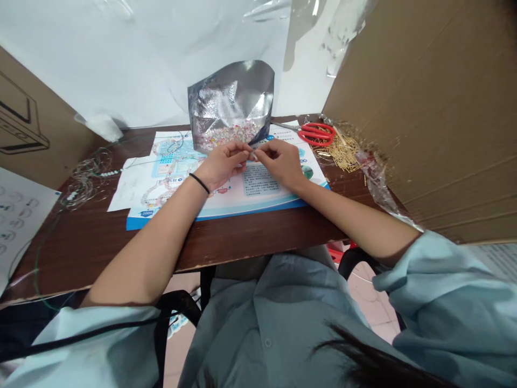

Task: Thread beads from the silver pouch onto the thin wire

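My left hand [225,165], with a black band on its wrist, has thumb and forefinger pinched together. Opposite it, my right hand [283,163] is closed in a pinch too, and the fingertips of both nearly meet. Something small and pale lies between them, too small to name. Just behind the hands stands a silver foil bag [232,99], its lower part showing many tiny pink, white and coloured beads [230,133]. Strands of similar beads [151,194] lie in loops on the printed sheet to the left of my left hand.
Printed sheets [226,207] cover the middle of the brown table [250,242]. Red-handled scissors [317,133] and a heap of gold pins [343,153] lie at the right. Tangled clear string [91,175] lies at the left. Cardboard walls [436,118] flank the table.
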Action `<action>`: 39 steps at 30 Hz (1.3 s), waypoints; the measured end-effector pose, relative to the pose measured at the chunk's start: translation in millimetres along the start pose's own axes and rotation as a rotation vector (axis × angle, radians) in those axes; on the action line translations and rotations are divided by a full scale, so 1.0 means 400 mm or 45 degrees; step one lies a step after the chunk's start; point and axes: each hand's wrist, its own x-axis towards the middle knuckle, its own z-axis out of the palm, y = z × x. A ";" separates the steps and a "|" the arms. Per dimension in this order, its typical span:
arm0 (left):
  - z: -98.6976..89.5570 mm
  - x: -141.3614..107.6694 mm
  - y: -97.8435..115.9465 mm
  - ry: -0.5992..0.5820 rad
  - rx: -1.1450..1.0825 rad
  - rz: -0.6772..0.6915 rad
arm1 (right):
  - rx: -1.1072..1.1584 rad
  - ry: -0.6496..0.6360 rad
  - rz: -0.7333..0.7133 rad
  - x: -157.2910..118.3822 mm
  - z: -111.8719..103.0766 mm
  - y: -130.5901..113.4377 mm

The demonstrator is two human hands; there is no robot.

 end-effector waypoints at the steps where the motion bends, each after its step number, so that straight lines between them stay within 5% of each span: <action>1: -0.001 0.001 -0.001 -0.008 -0.043 -0.011 | 0.016 0.015 -0.005 0.000 0.001 0.002; 39: 0.000 -0.004 0.012 -0.020 -0.405 -0.139 | 0.023 0.131 -0.155 -0.009 -0.001 -0.026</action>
